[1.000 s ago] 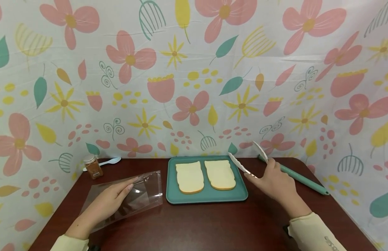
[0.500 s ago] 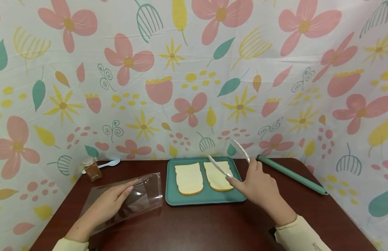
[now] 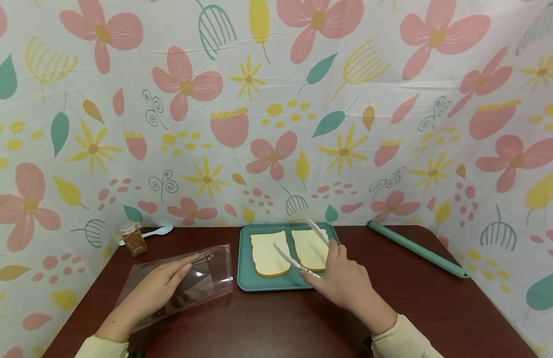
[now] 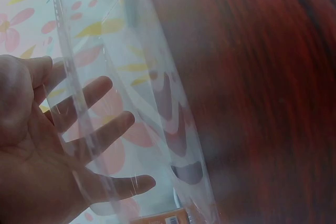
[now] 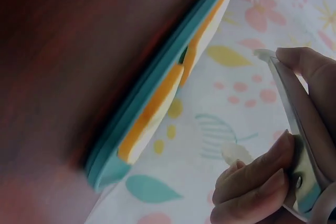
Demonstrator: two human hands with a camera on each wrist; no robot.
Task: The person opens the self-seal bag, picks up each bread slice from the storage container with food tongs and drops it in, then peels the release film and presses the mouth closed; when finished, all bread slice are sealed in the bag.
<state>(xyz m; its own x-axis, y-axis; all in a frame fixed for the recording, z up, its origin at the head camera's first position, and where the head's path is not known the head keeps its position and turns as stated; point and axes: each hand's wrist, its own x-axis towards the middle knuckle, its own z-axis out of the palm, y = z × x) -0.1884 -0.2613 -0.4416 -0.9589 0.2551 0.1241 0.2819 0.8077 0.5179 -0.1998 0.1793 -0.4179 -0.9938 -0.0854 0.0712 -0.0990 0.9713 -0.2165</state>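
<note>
My left hand [image 3: 157, 286] holds a clear plastic bag [image 3: 215, 273] at the left of the table. In the left wrist view, the spread fingers [image 4: 107, 135] of that hand show through the film. My right hand [image 3: 343, 281] grips a pair of tongs [image 3: 287, 256], their two arms apart and nothing between them. The tips hang over two bread slices on a teal tray [image 3: 258, 285]: one arm toward the left slice [image 3: 265, 253], the other by the right slice [image 3: 308, 251]. In the right wrist view, the tongs [image 5: 294, 103] stand clear above the bread.
Behind the bag stands a small jar [image 3: 134, 241] of brown contents with a metal lid, and a pale blue spoon [image 3: 157, 230] lies next to it. A long green rod [image 3: 417, 248] lies at the table's right. Patterned cloth [image 3: 276, 119] rises along the table's back edge.
My right hand has moved left with the tongs, from the tray's right side to above the bread slices. My left hand and the bag have stayed where they were.
</note>
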